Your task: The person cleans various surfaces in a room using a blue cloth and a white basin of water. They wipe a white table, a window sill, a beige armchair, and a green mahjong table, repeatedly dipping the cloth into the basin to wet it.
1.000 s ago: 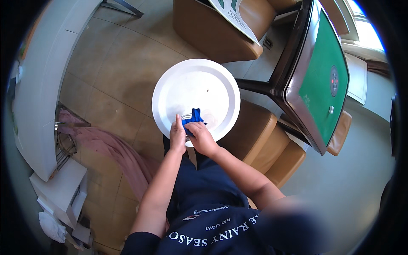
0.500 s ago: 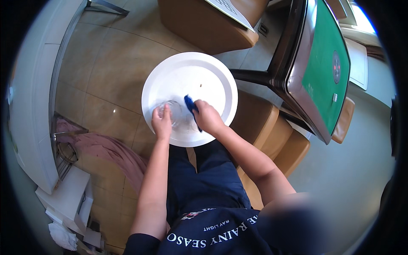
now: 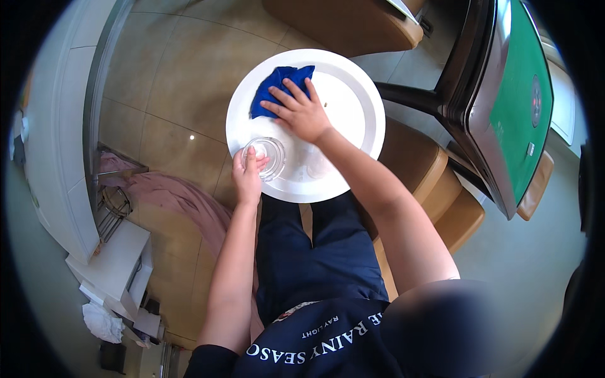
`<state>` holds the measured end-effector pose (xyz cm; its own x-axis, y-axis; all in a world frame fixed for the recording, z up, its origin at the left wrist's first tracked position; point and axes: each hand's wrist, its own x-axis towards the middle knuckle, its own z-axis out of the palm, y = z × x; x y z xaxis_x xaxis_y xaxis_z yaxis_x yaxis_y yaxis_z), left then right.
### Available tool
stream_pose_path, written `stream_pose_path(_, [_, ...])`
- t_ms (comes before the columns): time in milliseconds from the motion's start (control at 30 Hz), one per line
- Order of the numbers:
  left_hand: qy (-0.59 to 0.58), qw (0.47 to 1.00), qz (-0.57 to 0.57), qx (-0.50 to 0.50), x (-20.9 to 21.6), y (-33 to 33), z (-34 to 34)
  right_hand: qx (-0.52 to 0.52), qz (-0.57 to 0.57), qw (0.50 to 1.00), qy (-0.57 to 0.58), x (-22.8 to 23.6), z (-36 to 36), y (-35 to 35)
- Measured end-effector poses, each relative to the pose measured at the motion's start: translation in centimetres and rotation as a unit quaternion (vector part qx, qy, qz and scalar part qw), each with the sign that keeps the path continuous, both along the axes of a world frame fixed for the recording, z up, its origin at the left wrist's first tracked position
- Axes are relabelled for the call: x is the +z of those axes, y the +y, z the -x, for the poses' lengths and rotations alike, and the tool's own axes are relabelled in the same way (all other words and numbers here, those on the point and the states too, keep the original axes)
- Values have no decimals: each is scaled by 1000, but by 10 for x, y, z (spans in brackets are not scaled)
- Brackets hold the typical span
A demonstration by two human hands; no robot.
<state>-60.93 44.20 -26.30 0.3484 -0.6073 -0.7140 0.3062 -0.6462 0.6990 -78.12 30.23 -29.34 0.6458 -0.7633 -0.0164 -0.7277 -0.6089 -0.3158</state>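
A round white tabletop with a raised rim (image 3: 376, 126) lies in front of me. At its near left, my left hand (image 3: 249, 173) grips the edge of a clear round glass dish (image 3: 275, 165), thumb over the rim. Farther off, my right hand (image 3: 302, 112) rests with fingers spread over a blue cloth (image 3: 277, 79), which lies bunched on the far left of the top. Just past the right fingers sits a small dark speck (image 3: 325, 105). A faint round mark (image 3: 317, 166) shows on the white surface right of the dish.
To the right stands a dark-framed table with a green top (image 3: 520, 107), tan chairs (image 3: 403, 151) beside it. Another tan seat (image 3: 340, 25) is at the far side. Pink fabric (image 3: 183, 195) drapes at the left, near a white cabinet (image 3: 116, 264).
My right hand has swept the blue cloth to the far left and opened out flat over it. The glass dish stays in my left hand. The whole view has shifted slightly.
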Motion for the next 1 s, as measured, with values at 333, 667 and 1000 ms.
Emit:
stream_pose_path(333, [54, 998, 16, 24, -11, -16, 4, -163, 20, 986, 41, 23, 116, 32])
stream_pose_path(667, [30, 991, 48, 119, -4, -27, -35, -162, -168, 972, -17, 53, 47, 205])
stream_pose_path(1000, [-31, 978, 115, 174, 31, -44, -76, 36, 46, 980, -188, -17, -73, 47])
